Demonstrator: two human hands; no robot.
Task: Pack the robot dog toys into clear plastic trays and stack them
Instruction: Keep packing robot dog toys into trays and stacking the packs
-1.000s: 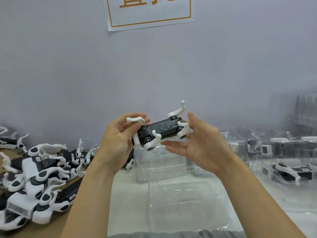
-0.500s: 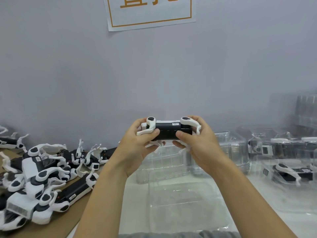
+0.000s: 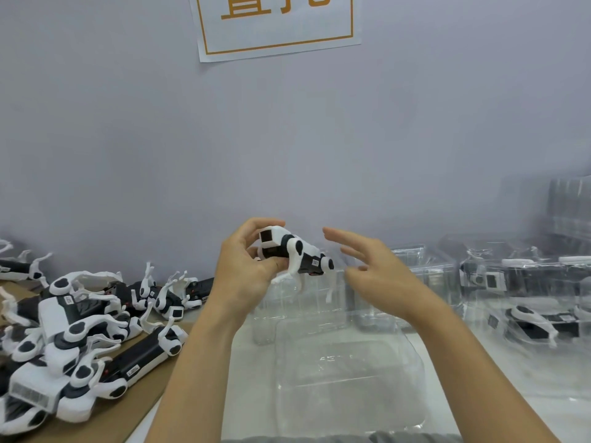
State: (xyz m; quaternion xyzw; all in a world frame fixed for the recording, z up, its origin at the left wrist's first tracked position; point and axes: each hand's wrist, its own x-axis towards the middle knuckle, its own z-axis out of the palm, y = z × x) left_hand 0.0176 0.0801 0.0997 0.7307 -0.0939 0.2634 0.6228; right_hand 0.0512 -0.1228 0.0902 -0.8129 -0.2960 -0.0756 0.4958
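A plain grey wall [image 3: 128,139] bears a white, orange-bordered paper sign [image 3: 276,25].

Soft, even indoor light fills the scene — no hard shadows fall on the pale wall [image 3: 415,123], which shades slightly darker toward the lower corners. The right hand [image 3: 380,276] is smeared by motion blur at its fingertips. The clear plastic trays [image 3: 351,378] catch faint whitish glare, and those at the far right edge look streaked and soft. Wide-angle distortion bends things at both sides — the centre stays fairly sharp.
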